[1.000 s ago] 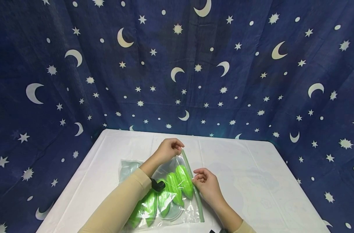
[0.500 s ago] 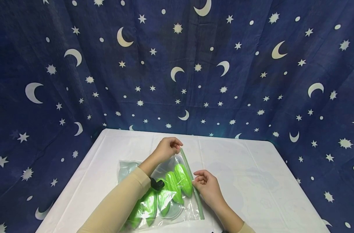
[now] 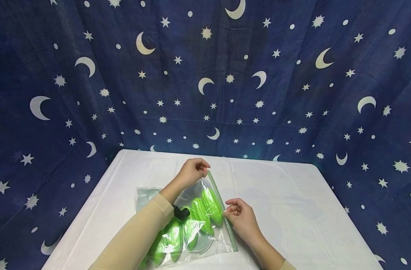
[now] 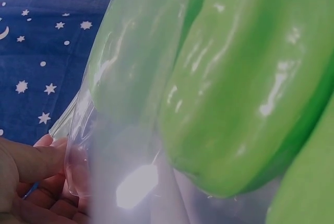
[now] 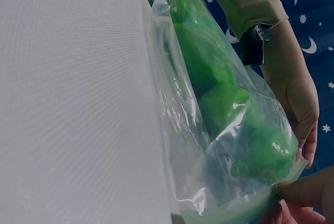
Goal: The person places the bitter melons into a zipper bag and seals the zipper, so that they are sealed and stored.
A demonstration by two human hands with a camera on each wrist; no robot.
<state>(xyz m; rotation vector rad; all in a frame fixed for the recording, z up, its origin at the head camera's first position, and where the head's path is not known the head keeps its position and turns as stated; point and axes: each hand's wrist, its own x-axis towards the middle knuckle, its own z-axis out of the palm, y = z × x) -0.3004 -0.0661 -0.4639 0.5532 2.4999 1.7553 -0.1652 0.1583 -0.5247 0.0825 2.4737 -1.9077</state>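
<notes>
A clear zip bag (image 3: 220, 240) lies on the table, several bright green, glossy, long ridged pieces (image 3: 212, 210) inside; their kind is unclear. Along its right edge runs a pale green zip strip (image 3: 231, 234). My left hand (image 3: 191, 172) pinches the strip's far end between thumb and fingers. Partway down the same strip, the right hand (image 3: 243, 220) pinches it with thumb and index finger. Up close in the left wrist view, the left hand (image 4: 39, 174) grips the film's corner. The right wrist view has the right thumb (image 5: 305, 188) on the strip.
A white-covered table (image 3: 286, 210) carries the bag near its front edge. Behind it hangs a dark blue curtain (image 3: 178, 127) with moons and stars. A black wrist camera (image 3: 181, 212) on the left wrist hides part of the bag.
My left hand has shifted slightly left and away with the strip's far end. The right hand has slid slightly towards the near end, which has risen a little in the head view.
</notes>
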